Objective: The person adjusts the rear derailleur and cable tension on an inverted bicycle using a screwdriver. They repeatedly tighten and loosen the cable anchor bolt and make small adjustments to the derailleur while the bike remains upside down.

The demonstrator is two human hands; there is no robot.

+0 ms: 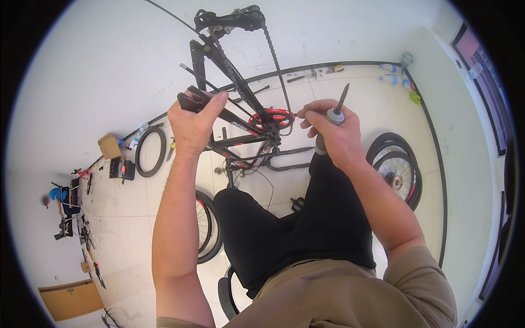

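A black bicycle frame with red accents stands upended before me, its rear derailleur at the top, chain hanging down to a red chainring. My left hand is closed on a black part of the frame at its upper left, thumb across it, beside a thin cable. My right hand holds a grey-handled screwdriver with the tip pointing up. Its thumb and forefinger meet near a small dark piece right of the chainring, too small to name.
Loose wheels lie at right, another behind my left forearm. A tyre, toolbox and cardboard box lie left. Tools and bottles line the far wall. A person in blue is at far left.
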